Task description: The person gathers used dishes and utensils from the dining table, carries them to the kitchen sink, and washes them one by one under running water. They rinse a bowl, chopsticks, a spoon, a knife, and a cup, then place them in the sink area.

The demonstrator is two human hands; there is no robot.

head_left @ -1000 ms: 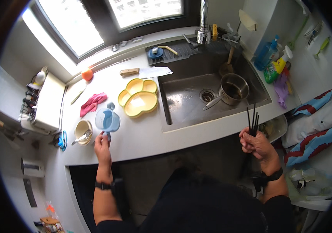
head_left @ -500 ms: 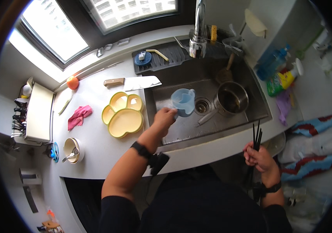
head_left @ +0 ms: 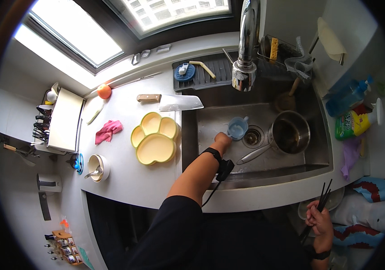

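Reaching down into the sink, my left hand (head_left: 221, 141) is closed at the near side of a small translucent blue cup (head_left: 238, 128), low over the sink bottom. Whether the cup touches the metal I cannot tell. Beside the cup are the drain (head_left: 252, 137) and a steel saucepan (head_left: 290, 132), its handle pointing toward me. At the lower right, beyond the counter's front edge, my right hand (head_left: 319, 218) is wrapped round several thin black chopsticks (head_left: 324, 198), tips up.
Left of the sink (head_left: 264, 172) lie a cleaver (head_left: 181, 103), a yellow paw-shaped divided plate (head_left: 156, 148), a pink cloth (head_left: 108, 131) and stacked bowls (head_left: 104, 168) with a spoon. The faucet (head_left: 245, 67) hangs over the far side. Spray bottles (head_left: 353, 123) stand at right.
My left hand has lowered the blue cup deeper into the sink, left of the drain. My right hand with the chopsticks has moved lower and to the right. The whole view has shifted.
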